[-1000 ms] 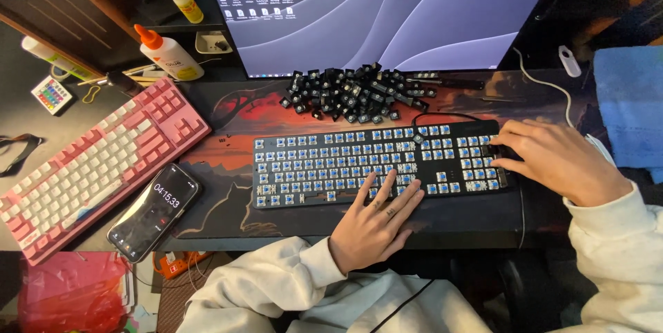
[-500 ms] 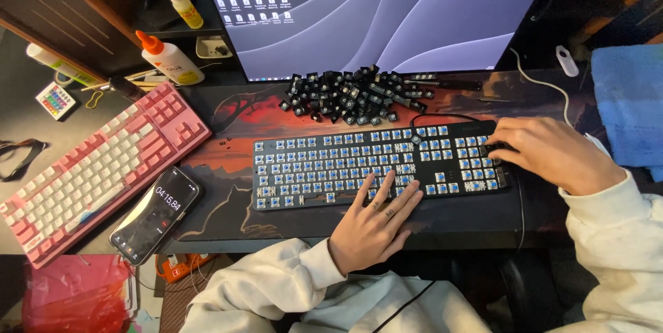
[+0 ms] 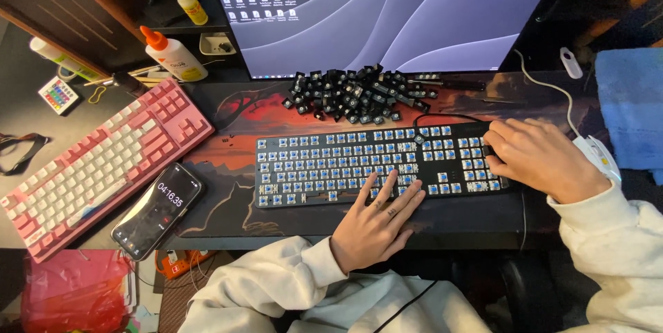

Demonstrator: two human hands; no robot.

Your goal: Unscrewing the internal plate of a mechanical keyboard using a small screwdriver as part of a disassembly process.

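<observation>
On black keyboard (image 3: pixel 345 164) with bare blue switches: left hand (image 3: pixel 376 226) flat, fingers spread, gripping nothing. Right hand (image 3: pixel 542 160) curled over its right end, grasp hidden. Behind, heap of black keycaps (image 3: pixel 356 91).

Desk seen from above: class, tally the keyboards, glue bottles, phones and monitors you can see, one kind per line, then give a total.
Keyboards: 2, a black one with bare blue switches under both hands, and a pink and white one.
Glue bottles: 2, one white with an orange cap, one small and yellow.
Phones: 1.
Monitors: 1.
Total: 6.
</observation>
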